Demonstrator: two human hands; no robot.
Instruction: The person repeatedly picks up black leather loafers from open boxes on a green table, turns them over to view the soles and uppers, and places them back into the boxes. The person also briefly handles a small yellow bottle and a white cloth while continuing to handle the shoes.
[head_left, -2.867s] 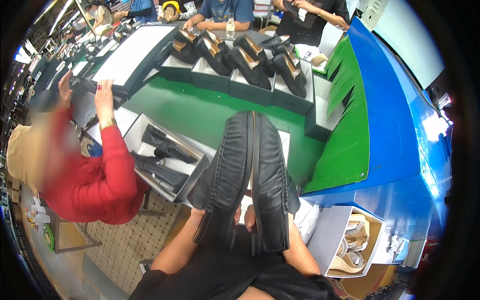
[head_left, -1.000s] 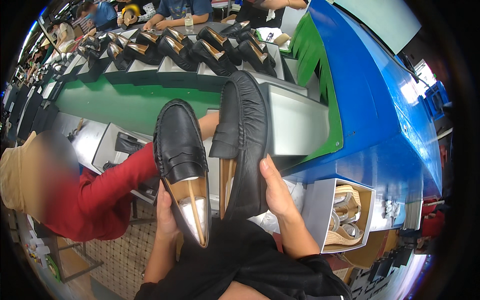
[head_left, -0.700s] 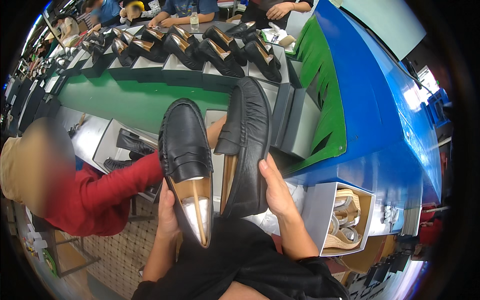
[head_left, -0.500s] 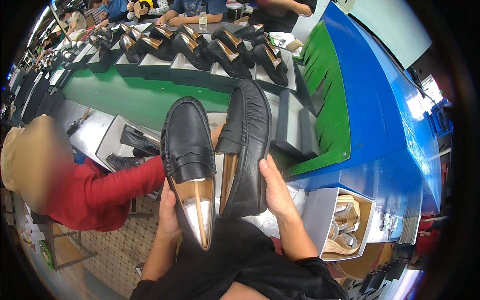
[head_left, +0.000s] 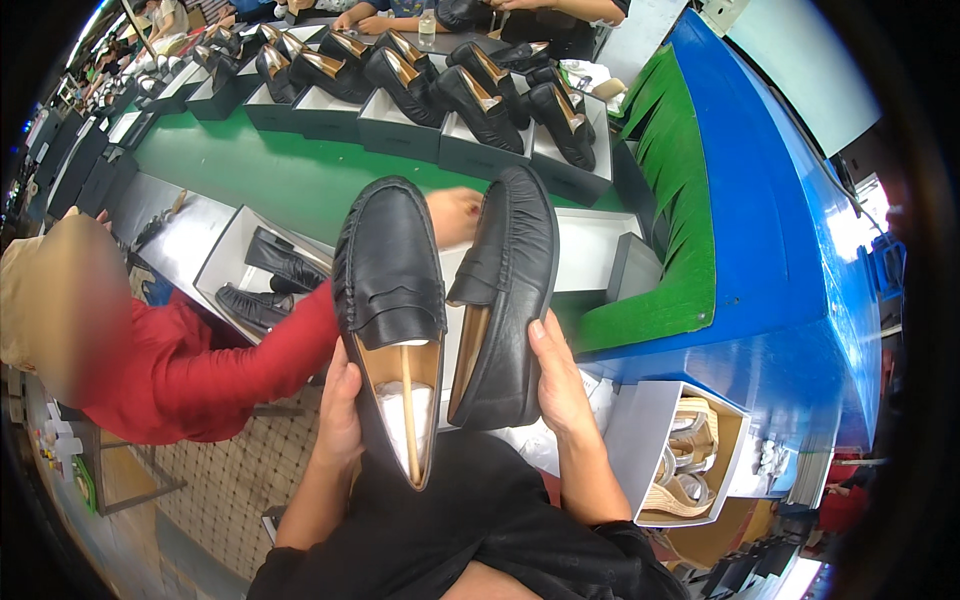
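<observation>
Between the left hand [head_left: 342,410] and the right hand [head_left: 561,385], two black loafers were found held up side by side in front of the wearer. The left loafer [head_left: 388,270] lay nearer the left hand, its long axis running away from the wearer, toe farthest and leaning slightly left, upper facing the viewer. A light-coloured stick [head_left: 409,410] ran lengthwise inside it, over white stuffing [head_left: 393,412]. The right loafer [head_left: 512,290] lay nearer the right hand, rolled toward its side so that its mouth faced the left loafer; its toe leaned slightly right, so the two axes drew together toward the heels. Whether the loafers touched at mid-length could not be determined. Each hand gripped its own loafer toward the heel end, thumb against the outer flank; the remaining fingers were largely hidden and their placement was not established. Beyond the loafers, a co-worker's hand [head_left: 457,217] showed in the gap between the toes, the red sleeve [head_left: 240,375] passing behind the left loafer. To the left sat a white box [head_left: 222,258] holding further black shoes [head_left: 285,262]; to the right, a box [head_left: 635,440] of wedge sandals [head_left: 690,450].
</observation>
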